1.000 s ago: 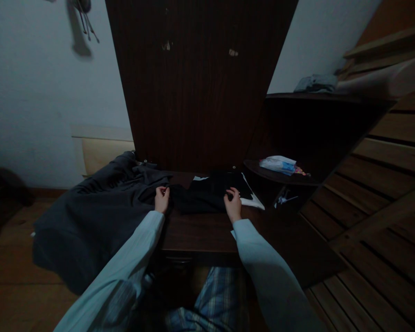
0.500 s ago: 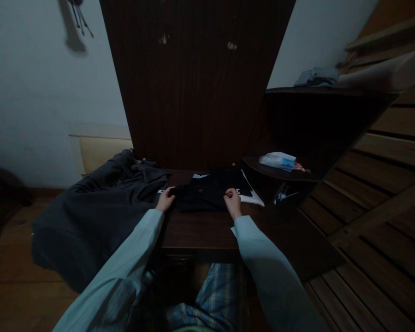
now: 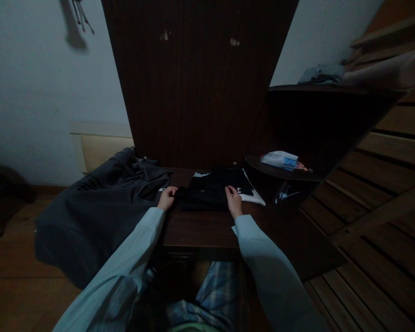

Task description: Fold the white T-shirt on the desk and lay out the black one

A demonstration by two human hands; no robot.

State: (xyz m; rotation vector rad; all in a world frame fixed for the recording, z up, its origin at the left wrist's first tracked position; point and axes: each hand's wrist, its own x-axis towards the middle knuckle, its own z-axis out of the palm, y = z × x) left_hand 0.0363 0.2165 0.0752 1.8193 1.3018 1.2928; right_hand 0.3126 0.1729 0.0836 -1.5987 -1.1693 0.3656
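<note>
A folded black garment [image 3: 202, 199] lies on the dark wooden desk, its exact kind hard to make out in the dim light. My left hand [image 3: 166, 198] pinches its left end between thumb and fingers. At the right side of the same cloth, my right hand [image 3: 234, 202] has its fingertips drawn together on the edge. Partly under the black cloth and reaching out to the right is a black-and-white printed garment [image 3: 254, 197]. Just left of my left hand, a large dark grey cloth [image 3: 100, 216] spreads over the desk's end and hangs down.
On the right, a corner shelf [image 3: 280, 173] carries a white and blue plastic packet [image 3: 280, 160]. Folded cloth [image 3: 321, 74] lies on the upper shelf. A tall dark panel [image 3: 200, 92] rises behind the desk [image 3: 198, 233]. Wooden slats [image 3: 394, 193] stand at the far right.
My right hand's fingers have straightened somewhat at the black garment's right edge. My left hand stays at its left end. The view has shifted slightly.
</note>
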